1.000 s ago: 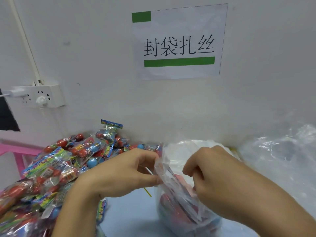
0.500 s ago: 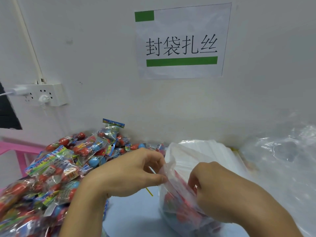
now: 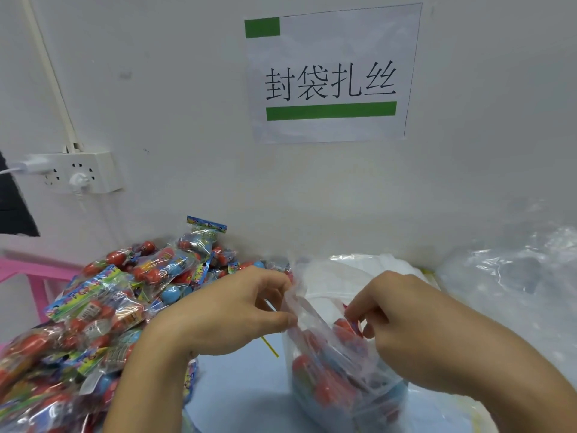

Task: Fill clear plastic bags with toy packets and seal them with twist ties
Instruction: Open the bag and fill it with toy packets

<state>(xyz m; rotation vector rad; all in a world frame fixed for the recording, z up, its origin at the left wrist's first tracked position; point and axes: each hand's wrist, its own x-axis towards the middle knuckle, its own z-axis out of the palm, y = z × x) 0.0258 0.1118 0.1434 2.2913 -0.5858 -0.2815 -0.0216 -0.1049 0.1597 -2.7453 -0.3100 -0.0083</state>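
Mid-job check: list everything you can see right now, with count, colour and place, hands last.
clear bag: one, transparent, centre, holding packets, mouth untied
toy packets: large heap, mostly red and blue, left
twist tie: one, yellow, under the left hand
loose plastic bags: pile, clear, right
table: pale blue, bottom centre
sign: one, white with green bars, wall
power strip: one, white, wall left
left hand: pinches bag's mouth
right hand: fingers curled at the bag's mouth
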